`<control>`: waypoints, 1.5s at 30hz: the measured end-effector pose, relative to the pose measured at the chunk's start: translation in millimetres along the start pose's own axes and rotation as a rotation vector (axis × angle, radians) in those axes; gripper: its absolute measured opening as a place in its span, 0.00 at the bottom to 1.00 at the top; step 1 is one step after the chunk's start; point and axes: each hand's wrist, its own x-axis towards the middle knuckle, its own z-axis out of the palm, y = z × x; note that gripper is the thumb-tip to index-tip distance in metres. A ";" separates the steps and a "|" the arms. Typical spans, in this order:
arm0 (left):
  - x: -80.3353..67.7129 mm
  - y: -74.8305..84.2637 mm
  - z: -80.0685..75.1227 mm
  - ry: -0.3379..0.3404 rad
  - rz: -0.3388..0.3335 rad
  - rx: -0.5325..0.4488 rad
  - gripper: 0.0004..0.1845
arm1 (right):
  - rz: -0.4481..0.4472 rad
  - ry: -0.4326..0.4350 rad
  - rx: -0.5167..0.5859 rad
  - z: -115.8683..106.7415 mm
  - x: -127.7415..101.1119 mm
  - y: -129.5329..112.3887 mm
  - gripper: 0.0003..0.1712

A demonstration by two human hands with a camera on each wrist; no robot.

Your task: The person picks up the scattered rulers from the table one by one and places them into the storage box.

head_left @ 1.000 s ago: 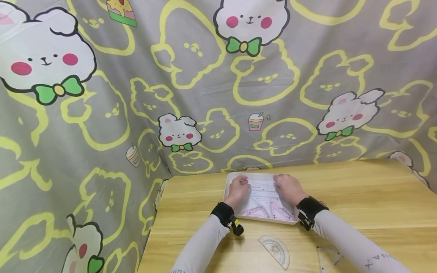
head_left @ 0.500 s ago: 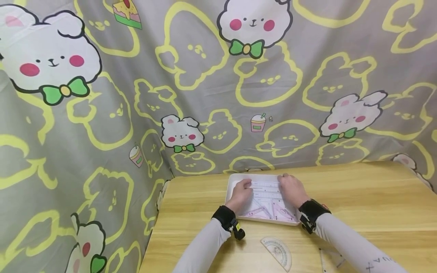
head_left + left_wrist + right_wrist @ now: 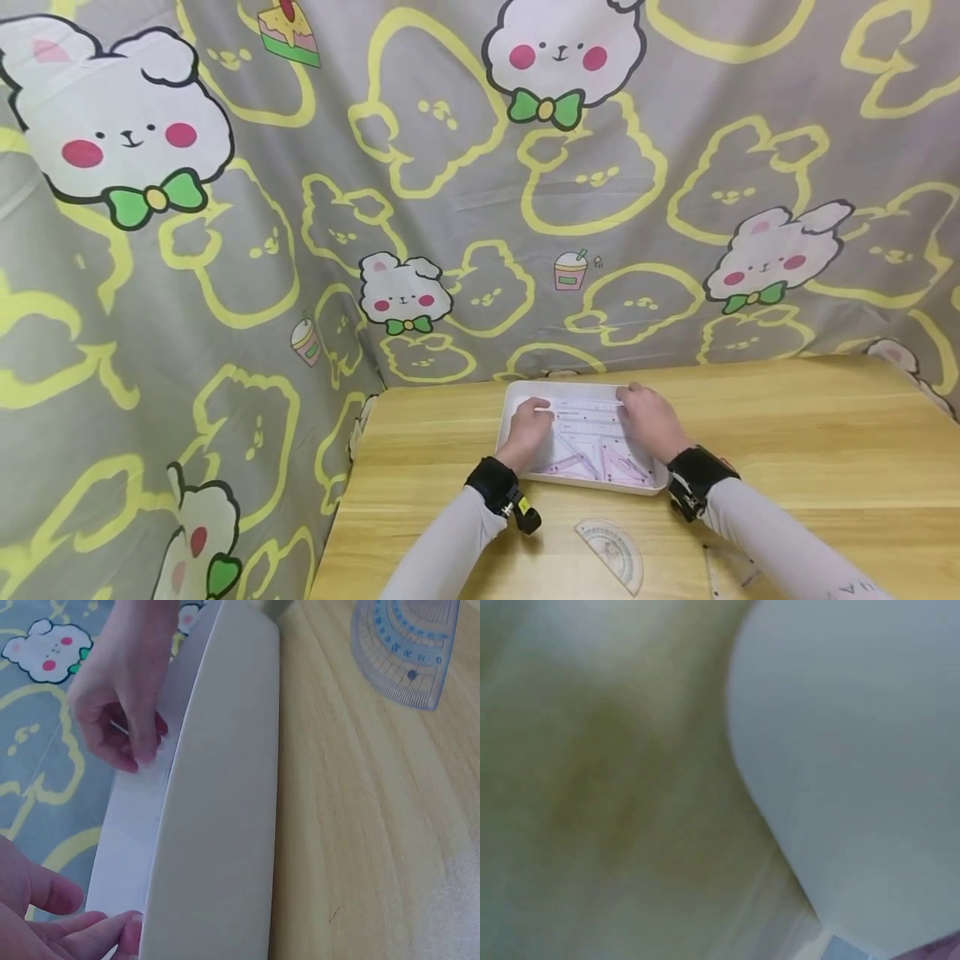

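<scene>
A white tray [image 3: 592, 485] holds several clear rulers and set squares with pink and blue markings. My left hand [image 3: 528, 433] reaches in over the tray's left part, thumb and fingers pinching one end of a clear ruler [image 3: 587, 405]. At the far right of the tray, my right hand [image 3: 651, 421] pinches the other end. In the left wrist view, the right hand [image 3: 124, 686] is above with its fingertips together, and the left hand [image 3: 56, 919] is at the lower left corner behind the tray wall [image 3: 214, 795]. The right wrist view shows mostly the tray's outer wall [image 3: 855, 765].
On the wooden table [image 3: 420, 467], a clear protractor [image 3: 615, 552] lies in front of the tray. Right of it is a clear set square [image 3: 712, 573], partly under the right forearm. A patterned grey curtain [image 3: 465, 208] hangs along the back and left.
The head view has shifted slightly. My right hand has moved a little to the right along the tray, and my left thumb and fingers have come closer together.
</scene>
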 end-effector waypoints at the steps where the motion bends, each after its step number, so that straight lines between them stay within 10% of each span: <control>1: -1.4 -0.2 0.2 -0.008 -0.001 -0.003 0.16 | 0.003 0.004 0.012 -1.3 -3.0 -0.3 0.10; 17: -9.9 -15.7 -10.7 -0.039 -0.002 -0.067 0.13 | 0.006 0.264 0.157 -35.0 -69.0 5.6 0.07; 26: -21.6 -12.4 -22.5 -0.051 0.093 -0.067 0.13 | 0.081 0.087 0.151 -55.5 -113.9 20.6 0.08; 33: -52.7 -3.5 -30.6 -0.105 0.331 0.055 0.15 | 0.121 -0.023 0.187 -62.6 -138.2 -3.1 0.15; 41: -104.9 -3.3 -24.3 -0.403 0.737 0.647 0.19 | 0.131 -0.152 0.212 -48.3 -150.6 -38.4 0.21; 45: -122.7 -8.4 -12.6 -0.469 0.856 0.773 0.28 | 0.136 -0.173 0.223 -44.5 -156.0 -49.3 0.23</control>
